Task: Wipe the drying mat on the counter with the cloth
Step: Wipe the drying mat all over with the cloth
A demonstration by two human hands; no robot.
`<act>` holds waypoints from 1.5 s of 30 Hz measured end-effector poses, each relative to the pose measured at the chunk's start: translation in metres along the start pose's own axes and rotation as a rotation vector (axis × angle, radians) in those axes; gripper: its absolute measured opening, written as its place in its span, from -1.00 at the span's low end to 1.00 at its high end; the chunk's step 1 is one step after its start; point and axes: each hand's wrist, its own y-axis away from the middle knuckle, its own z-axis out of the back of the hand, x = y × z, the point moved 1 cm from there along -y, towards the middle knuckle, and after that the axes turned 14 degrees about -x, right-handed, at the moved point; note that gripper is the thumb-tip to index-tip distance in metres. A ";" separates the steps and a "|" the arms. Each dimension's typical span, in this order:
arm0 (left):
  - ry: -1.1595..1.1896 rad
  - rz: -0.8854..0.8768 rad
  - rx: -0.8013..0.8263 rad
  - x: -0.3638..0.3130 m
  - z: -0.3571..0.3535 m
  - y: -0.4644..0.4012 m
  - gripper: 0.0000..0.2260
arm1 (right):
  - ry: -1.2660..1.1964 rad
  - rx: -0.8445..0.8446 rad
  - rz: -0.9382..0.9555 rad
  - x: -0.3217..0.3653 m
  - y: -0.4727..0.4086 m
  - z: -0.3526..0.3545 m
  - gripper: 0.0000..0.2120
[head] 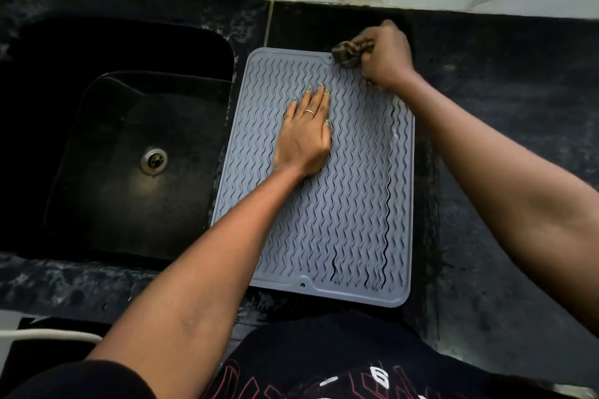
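Two hands: left hand (pixel 304 136) flat on mat (pixel 350 204), right hand (pixel 387 55) gripping cloth (pixel 348 53).

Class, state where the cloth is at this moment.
In the head view, the cloth is bunched in the right hand at the far right corner of the drying mat, near the wall.

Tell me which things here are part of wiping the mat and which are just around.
In the job: drying mat, cloth, right hand gripping the cloth, left hand flat on the mat.
Just around: sink, drain, counter.
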 end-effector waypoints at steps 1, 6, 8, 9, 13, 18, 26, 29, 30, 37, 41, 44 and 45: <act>-0.001 -0.002 -0.002 0.001 0.000 0.000 -0.50 | -0.045 -0.027 -0.026 0.000 0.005 0.007 -0.65; -0.012 0.002 -0.005 0.001 -0.002 -0.002 -0.49 | -0.041 -0.193 0.056 0.007 0.133 0.022 -0.46; -0.029 0.012 -0.016 0.001 -0.001 -0.003 -0.49 | 0.003 -0.085 0.266 0.003 0.182 0.014 -0.56; -0.034 0.015 -0.022 0.001 -0.001 -0.003 -0.49 | 0.015 -0.061 0.349 -0.002 0.187 0.011 -0.67; -0.010 0.018 -0.023 0.000 0.000 0.000 -0.48 | -0.017 -0.054 0.397 -0.016 0.146 0.006 -0.82; 0.003 0.034 -0.035 -0.001 0.001 0.001 -0.50 | 0.045 -0.032 0.450 -0.020 0.116 0.002 -0.78; 0.014 0.032 -0.029 0.000 0.002 0.002 -0.51 | 0.224 0.025 0.403 -0.015 0.046 -0.006 -0.68; 0.015 0.033 -0.023 0.001 0.000 0.001 -0.50 | 0.287 0.043 0.403 -0.011 0.026 -0.007 -0.66; 0.017 0.032 -0.024 0.001 -0.001 0.001 -0.50 | 0.296 0.053 0.378 -0.009 0.020 -0.008 -0.68; 0.063 0.064 -0.123 0.007 0.008 -0.023 -0.61 | -0.146 -0.080 -0.020 0.008 -0.004 0.015 -0.39; 0.162 0.230 -0.073 0.026 0.013 -0.075 -0.66 | 0.087 0.182 0.170 0.021 0.026 0.001 -0.28; 0.332 0.357 -0.011 0.039 0.015 -0.102 -0.72 | 0.213 0.238 0.228 0.021 0.052 -0.024 -0.35; 0.364 0.380 0.007 0.042 0.015 -0.107 -0.74 | 0.195 0.189 0.231 0.021 0.057 -0.030 -0.39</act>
